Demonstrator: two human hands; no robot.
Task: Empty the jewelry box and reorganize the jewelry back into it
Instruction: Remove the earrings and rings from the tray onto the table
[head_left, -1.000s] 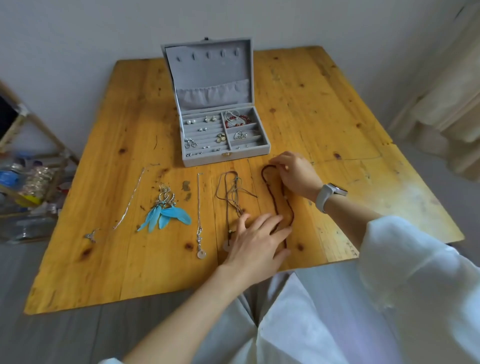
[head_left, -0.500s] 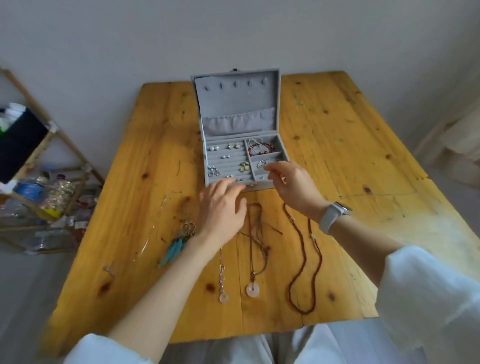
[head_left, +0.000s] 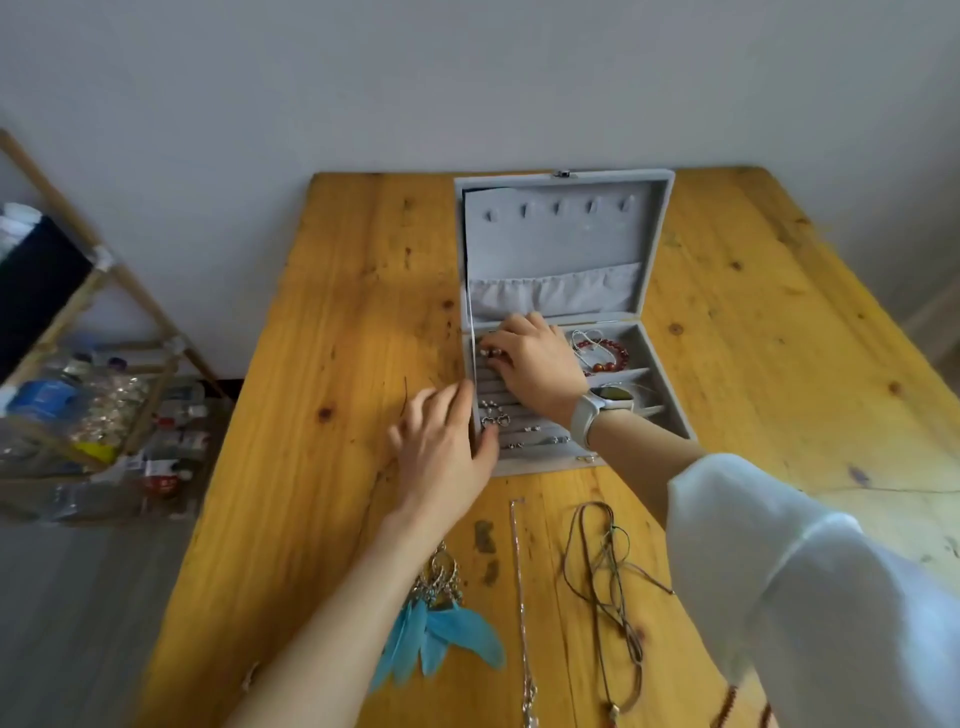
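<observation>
A: Which step is running?
B: Emptying — the right hand (head_left: 535, 364) is reaching into the jewelry box (head_left: 563, 322) at the table's (head_left: 332, 332) far middle, fingertips pinching small earrings (head_left: 490, 352) in the ring rolls. The left hand (head_left: 441, 441), fingers relaxed, is steadying the box's left wall.
A: Next?
B: Probably lifting them out — bare wood left of the box is offering room; necklaces (head_left: 605, 582) are crowding the near edge.
</observation>
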